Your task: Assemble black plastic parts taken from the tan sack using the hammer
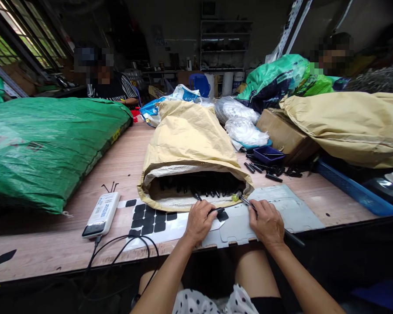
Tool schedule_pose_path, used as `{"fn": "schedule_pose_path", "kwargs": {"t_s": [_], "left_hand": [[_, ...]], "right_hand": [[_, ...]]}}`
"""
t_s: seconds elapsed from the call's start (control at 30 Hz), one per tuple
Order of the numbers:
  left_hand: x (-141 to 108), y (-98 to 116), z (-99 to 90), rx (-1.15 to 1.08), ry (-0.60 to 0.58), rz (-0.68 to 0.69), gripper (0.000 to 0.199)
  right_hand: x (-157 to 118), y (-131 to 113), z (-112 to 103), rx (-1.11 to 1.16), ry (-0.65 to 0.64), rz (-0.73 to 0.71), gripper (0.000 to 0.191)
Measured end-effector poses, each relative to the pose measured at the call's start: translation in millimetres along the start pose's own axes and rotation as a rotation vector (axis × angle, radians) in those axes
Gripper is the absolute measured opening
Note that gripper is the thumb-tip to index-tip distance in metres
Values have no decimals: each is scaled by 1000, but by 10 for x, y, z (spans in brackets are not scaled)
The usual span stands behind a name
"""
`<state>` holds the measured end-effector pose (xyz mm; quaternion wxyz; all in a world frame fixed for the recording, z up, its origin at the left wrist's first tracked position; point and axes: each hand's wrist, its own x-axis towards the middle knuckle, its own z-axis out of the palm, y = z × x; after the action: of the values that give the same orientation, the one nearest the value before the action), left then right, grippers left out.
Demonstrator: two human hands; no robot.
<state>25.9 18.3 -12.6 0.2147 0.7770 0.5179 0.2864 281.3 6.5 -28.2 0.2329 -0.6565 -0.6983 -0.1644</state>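
A tan sack (190, 135) lies on the table with its mouth towards me; many black stick-like parts (212, 189) show inside. Just before the mouth, my left hand (199, 221) is closed on a short black pen-like part (217, 210). Another dark part (196, 195) reaches from the mouth to its fingertips; whether it is gripped I cannot tell. My right hand (267, 221) is wrapped round a long thin rod (247, 201) with a dark rear end. A small yellow-green piece (236, 196) sits at the rod's front end, by the sack's lip.
At left are a large green sack (52, 144) and a white device (101, 213) with a black cable. Grey card (288, 209) lies under my right hand. Loose black parts (273, 177), a purple tray (268, 154) and a blue tray (350, 187) are at right. Two people sit beyond.
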Motion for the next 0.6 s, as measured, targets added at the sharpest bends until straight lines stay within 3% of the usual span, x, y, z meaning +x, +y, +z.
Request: {"fn": "schedule_pose_path", "kwargs": {"t_s": [0.6], "left_hand": [[-24,61,-10,87,-46,4,26]], "right_hand": [[-17,26,4,23,-20,48,21]]}}
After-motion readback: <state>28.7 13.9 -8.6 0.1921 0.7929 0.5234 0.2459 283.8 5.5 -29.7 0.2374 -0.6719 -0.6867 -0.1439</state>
